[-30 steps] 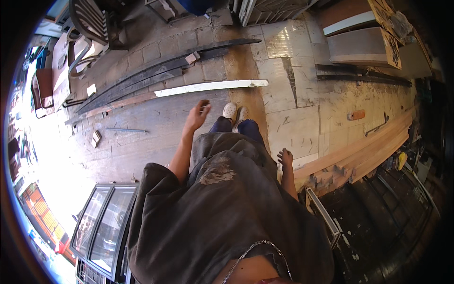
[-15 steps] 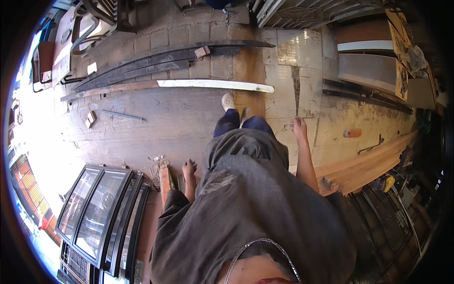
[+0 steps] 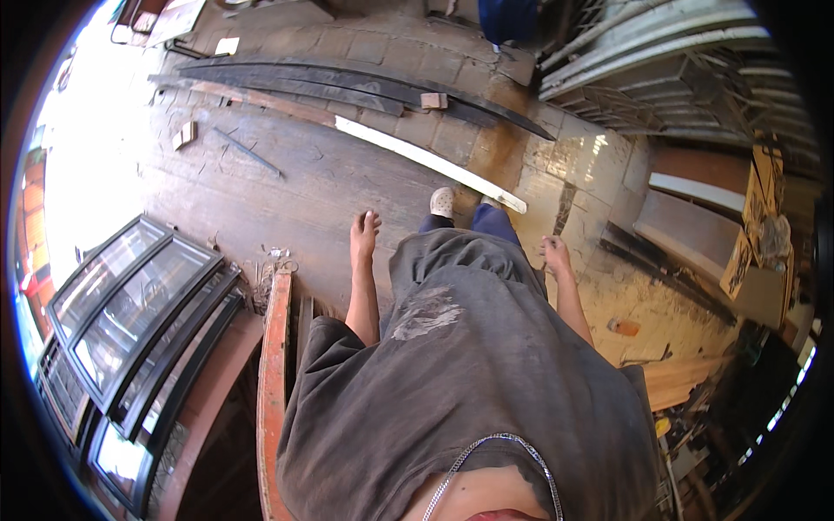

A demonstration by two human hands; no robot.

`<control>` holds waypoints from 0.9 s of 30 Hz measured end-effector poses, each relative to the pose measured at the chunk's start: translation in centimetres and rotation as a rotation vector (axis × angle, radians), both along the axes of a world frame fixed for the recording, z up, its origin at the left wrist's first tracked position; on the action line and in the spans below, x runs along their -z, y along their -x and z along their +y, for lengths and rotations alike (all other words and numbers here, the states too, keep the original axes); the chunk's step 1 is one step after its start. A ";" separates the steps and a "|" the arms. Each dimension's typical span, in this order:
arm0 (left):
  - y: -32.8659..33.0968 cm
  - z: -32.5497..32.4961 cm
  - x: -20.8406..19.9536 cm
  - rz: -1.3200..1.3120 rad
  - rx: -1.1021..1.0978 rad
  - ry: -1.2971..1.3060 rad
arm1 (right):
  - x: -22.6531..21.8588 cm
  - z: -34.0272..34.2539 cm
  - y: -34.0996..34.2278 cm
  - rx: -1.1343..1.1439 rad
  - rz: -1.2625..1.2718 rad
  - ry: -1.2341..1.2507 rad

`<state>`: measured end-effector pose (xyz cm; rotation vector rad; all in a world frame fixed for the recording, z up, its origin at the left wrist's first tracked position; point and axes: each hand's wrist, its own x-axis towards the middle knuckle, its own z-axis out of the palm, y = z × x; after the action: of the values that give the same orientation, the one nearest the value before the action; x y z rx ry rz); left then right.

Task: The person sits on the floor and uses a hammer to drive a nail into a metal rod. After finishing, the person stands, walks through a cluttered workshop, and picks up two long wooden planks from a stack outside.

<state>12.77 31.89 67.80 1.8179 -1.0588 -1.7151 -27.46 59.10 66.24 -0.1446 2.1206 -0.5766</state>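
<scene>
My left hand (image 3: 364, 233) hangs in the air in front of my body, fingers loosely stretched and nothing in it. On the other side, my right hand (image 3: 555, 254) hangs beside my leg, its fingers slightly bent and apart, also without anything in them. Neither hand touches a thing. Ahead of my feet lies a long bar, brownish at its left part and with a white right part (image 3: 426, 159). Beyond it are several long dark bars (image 3: 321, 84), with a small block (image 3: 433, 102) resting on them.
Dark-framed glass panels (image 3: 143, 300) lean at the left, near an orange-red beam (image 3: 274, 373). A thin rod (image 3: 248, 151) and a small block (image 3: 185, 135) lie on the floor. Metal grilles (image 3: 660, 65) stand far right, above a cabinet (image 3: 686, 230). Someone in blue (image 3: 508, 22) is at the top.
I have stepped forward and the view has turned, so the white bar now slants and lies nearer my feet. My left hand has swung forward; my right hand has dropped back slightly.
</scene>
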 end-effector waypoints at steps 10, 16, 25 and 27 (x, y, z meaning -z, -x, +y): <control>-10.5 9.6 5.6 -0.286 -0.195 -0.379 | 0.9 -0.1 3.3 0.114 0.085 0.198; -2.5 2.4 2.5 -0.203 0.025 -0.127 | 1.8 5.1 -1.1 0.200 -0.016 -0.002; 7.4 -6.5 -1.1 -0.188 0.303 0.130 | 2.7 6.7 0.9 0.161 -0.039 -0.086; 8.7 -6.9 -2.1 -0.162 0.207 0.084 | 2.7 4.9 2.1 0.104 -0.084 -0.120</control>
<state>4.07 24.97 69.87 1.8752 -1.4076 -1.6283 -29.53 64.03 63.50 0.0570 2.0832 -0.5061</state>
